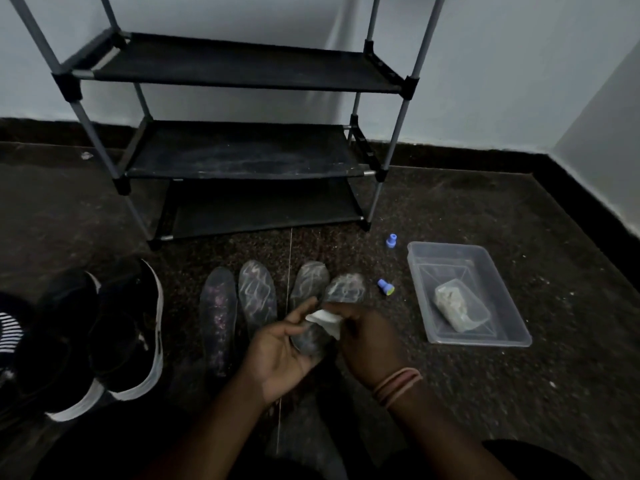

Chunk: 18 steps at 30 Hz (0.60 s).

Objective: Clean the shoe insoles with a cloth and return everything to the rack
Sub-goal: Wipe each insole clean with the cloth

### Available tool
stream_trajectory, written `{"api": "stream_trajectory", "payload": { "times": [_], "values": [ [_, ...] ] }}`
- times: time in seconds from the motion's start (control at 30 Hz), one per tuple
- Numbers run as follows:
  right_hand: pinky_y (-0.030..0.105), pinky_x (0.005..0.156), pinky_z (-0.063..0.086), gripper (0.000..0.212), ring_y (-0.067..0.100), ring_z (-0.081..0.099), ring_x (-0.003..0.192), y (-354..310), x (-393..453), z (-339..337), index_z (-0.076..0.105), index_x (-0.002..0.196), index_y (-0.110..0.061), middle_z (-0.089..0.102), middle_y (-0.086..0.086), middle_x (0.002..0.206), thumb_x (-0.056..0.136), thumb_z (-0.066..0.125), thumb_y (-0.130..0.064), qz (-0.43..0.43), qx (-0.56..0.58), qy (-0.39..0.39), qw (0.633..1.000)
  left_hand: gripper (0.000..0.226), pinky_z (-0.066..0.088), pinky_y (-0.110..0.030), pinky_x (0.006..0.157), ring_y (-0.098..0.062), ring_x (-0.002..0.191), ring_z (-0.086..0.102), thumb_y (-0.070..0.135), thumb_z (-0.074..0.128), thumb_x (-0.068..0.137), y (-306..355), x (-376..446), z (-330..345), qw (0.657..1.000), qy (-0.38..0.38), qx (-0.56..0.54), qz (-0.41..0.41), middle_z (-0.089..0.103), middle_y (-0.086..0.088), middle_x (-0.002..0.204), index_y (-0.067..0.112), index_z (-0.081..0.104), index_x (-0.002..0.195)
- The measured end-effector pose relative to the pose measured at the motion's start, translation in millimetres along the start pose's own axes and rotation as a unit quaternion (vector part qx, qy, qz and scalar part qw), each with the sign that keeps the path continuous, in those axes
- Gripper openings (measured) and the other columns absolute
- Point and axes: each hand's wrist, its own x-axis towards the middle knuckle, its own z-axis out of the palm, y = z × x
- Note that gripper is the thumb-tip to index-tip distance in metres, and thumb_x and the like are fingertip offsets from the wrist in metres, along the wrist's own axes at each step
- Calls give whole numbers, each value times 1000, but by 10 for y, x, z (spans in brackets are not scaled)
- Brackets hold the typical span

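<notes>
Fingers [304,315] both hands pinch cloth [323,320]; held insole [341,291] toe points up-right.

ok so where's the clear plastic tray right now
The clear plastic tray sits on the dark floor at right, beyond the right hand, near two small blue caps.

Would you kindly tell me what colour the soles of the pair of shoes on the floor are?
White, under black uppers, on the shoes at the left of the head view.

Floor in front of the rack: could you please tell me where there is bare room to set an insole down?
Free: floor right of the tray, toward the wall, and left of the rack above the shoes. Crowded: the strip between shoes and tray, filled by insoles, both hands and two blue caps.
</notes>
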Motion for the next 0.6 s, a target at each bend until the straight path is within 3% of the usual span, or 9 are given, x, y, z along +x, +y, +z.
{"api": "stream_trajectory", "payload": {
  "times": [0.07,0.13,0.2,0.27,0.37,0.43,0.53,0.6],
  "values": [
    [-2,87,40,37,-14,54,101,52,88,57,75,111,-25,67,-20,108,85,58,-6,-22,-34,-64,997,50,37,-51,113,-42,128,56,8,36,96,72,83,6,1000,-7,-24,12,57,-24,141,8,53,143],
    [10,96,45,33,-8,59,105,108,173,166,75,112,-31,71,-16,113,88,63,-13,-37,-62,-82,994,47,36,-52,114,-44,130,55,16,40,99,105,146,29,999,-11,-46,5,56,-26,140,2,54,142],
    [13,103,42,30,0,62,109,136,215,306,73,118,-28,70,-9,120,91,63,-21,-49,-59,-91,993,54,37,-51,112,-44,130,53,23,47,95,116,200,35,998,-14,-54,-19,56,-30,139,-7,51,140],
    [7,105,34,36,10,61,115,132,209,411,69,124,-20,68,1,126,90,58,-22,-51,-61,-102,992,59,37,-50,112,-43,132,51,31,47,97,119,223,42,998,-11,-54,-30,55,-30,140,-9,49,140],
    [14,101,40,41,15,62,113,144,204,513,68,125,-19,67,4,124,86,57,-19,-67,-67,-101,990,63,30,-48,120,-39,138,47,43,48,99,93,289,-32,998,8,-56,-37,53,-26,144,-6,53,139],
    [19,98,45,35,14,64,106,175,240,549,73,117,-22,69,3,116,85,60,-16,-82,-75,-96,989,68,30,-49,119,-40,137,48,51,49,99,75,326,-86,996,13,-66,-51,53,-26,144,-5,57,136],
    [29,89,51,29,16,65,96,228,328,545,77,101,-22,71,3,105,80,58,-19,-86,-97,-87,988,69,43,-49,105,-39,124,59,54,42,102,67,336,-83,995,15,-84,-43,57,-25,140,-4,56,138],
    [32,83,51,23,20,64,90,255,355,546,77,90,-17,70,7,96,78,58,-15,-88,-107,-75,988,66,44,-50,103,-38,127,56,51,42,103,68,315,-74,995,20,-94,-36,55,-24,142,-2,54,140]
  ]
}}
